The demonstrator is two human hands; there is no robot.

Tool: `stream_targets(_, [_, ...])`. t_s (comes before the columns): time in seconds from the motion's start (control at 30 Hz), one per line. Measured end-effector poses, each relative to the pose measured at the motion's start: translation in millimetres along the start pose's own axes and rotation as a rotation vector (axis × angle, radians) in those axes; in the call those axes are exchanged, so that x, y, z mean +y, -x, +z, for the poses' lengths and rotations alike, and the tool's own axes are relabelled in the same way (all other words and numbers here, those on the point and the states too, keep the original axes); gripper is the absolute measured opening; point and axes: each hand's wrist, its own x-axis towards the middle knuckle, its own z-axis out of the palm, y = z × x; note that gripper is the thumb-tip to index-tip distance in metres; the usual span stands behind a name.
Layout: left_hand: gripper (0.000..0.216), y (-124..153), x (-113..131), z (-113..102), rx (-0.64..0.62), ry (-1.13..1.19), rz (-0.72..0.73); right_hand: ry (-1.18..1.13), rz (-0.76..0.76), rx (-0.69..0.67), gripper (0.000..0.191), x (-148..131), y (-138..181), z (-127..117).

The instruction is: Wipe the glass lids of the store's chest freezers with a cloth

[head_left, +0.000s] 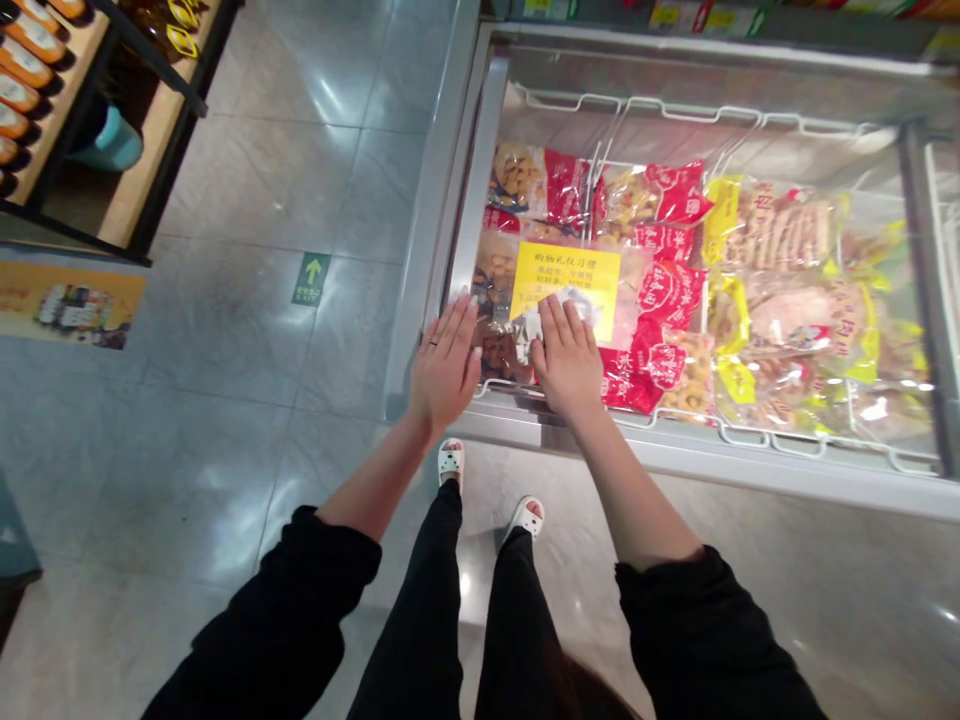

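Had a white cloth [527,325] pinned under the flat, unclenched right grip [568,358] on the freezer lid [787,150], yellow label [566,272] just ahead of it, with the left grip [446,362] spread flat alongside, lol.

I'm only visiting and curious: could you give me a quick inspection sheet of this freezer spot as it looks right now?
Surface: glass freezer lid with a yellow notice stuck on it.
Job's things: white cloth on the glass, under the right hand.
Clutter: red packets and yellow packets in wire baskets below the glass.
Hands: left hand flat at the lid's left edge; right hand flat on the cloth.
Cables: nothing seen.
Surroundings: grey tiled floor; shelf with bottles at far left.
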Motion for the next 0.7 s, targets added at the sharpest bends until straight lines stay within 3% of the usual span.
stream_targets(0.13, [0.069, -29, -45, -12, -0.086, -0.049, 0.14, -0.011, -0.016, -0.023, 0.069, -26, 13, 7])
stream_targets(0.27, [0.064, -44, -71, -9, -0.193, -0.064, 0.274, 0.006, -0.086, -0.065, 0.067, -38, -14, 7])
stream_targets(0.37, [0.064, -44, -78, -6, -0.227, -0.05, 0.29, 0.005, -0.077, -0.049, 0.067, -34, -25, 7])
stream_targets(0.47, [0.065, -40, -79, -6, -0.194, -0.03, 0.259, 0.009, 0.003, -0.017, 0.068, -36, -11, 7])
stream_targets(0.6, [0.066, -37, -77, -7, -0.161, -0.007, 0.229, 0.038, 0.051, -0.078, 0.067, -57, 8, 9])
stream_targets(0.7, [0.066, -37, -76, -6, -0.169, 0.008, 0.208, 0.037, -0.011, -0.127, 0.065, -69, -3, 9])
